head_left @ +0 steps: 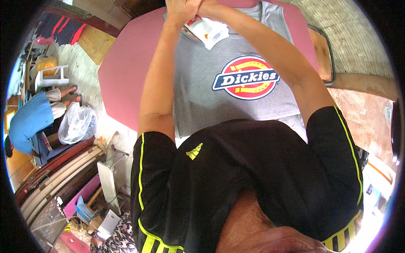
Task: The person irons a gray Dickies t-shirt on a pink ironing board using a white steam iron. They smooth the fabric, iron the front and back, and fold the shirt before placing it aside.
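Observation:
A grey sleeveless shirt (198, 84) with a round red, yellow and blue print lies flat in front of me. Both my arms stretch to the far end of it, where my left hand (182, 9) and my right hand (207, 10) meet at the upper edge of the view. Their fingers look closed together, partly cut off, and what they grip is hidden. Right below them, on the shirt, is a white packet-like piece (213, 33) with small coloured marks and a dark edge; whether the fingers touch it is unclear.
The shirt rests on a pink table (122, 84). To the left are a white stool (51, 76), a bending person in blue (31, 122), a clear plastic bag (76, 124) and stacked long rolls (63, 181). A dark-framed chair (322, 52) stands beyond the table's right side.

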The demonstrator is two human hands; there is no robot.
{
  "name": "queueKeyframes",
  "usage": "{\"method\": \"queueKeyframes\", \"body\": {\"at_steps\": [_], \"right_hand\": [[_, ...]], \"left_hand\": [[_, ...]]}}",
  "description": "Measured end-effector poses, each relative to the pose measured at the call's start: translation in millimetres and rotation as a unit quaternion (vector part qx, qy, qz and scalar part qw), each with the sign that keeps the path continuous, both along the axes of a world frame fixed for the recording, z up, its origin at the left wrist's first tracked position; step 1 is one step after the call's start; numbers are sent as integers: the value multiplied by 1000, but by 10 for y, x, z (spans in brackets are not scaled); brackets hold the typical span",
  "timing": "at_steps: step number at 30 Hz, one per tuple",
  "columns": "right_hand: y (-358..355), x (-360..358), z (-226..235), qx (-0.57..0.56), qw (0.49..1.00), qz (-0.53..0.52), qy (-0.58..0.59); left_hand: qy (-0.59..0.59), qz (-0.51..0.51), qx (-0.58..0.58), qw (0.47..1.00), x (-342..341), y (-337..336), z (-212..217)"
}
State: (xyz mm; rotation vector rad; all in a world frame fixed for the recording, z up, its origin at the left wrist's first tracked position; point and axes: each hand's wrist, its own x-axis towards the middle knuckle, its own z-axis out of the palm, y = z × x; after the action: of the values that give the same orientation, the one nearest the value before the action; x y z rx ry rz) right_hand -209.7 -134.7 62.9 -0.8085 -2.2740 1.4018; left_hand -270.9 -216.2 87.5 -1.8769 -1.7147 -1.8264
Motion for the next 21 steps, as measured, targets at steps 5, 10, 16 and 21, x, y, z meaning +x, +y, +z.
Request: {"method": "queueKeyframes", "body": {"at_steps": [5, 10, 16, 21], "right_hand": [[-24, 153, 57, -26, 998, 45, 38], [-30, 337, 86, -67, 994, 63, 66], [-56, 293, -28, -83, 991, 56, 86], [116, 195, -61, -90, 991, 36, 95]], "left_hand": [[-35, 16, 32, 999, 4, -62, -90], [0, 93, 96, 991, 92, 146, -188], [-2, 111, 96, 989, 94, 104, -219], [-31, 36, -40, 998, 11, 119, -86]]}}
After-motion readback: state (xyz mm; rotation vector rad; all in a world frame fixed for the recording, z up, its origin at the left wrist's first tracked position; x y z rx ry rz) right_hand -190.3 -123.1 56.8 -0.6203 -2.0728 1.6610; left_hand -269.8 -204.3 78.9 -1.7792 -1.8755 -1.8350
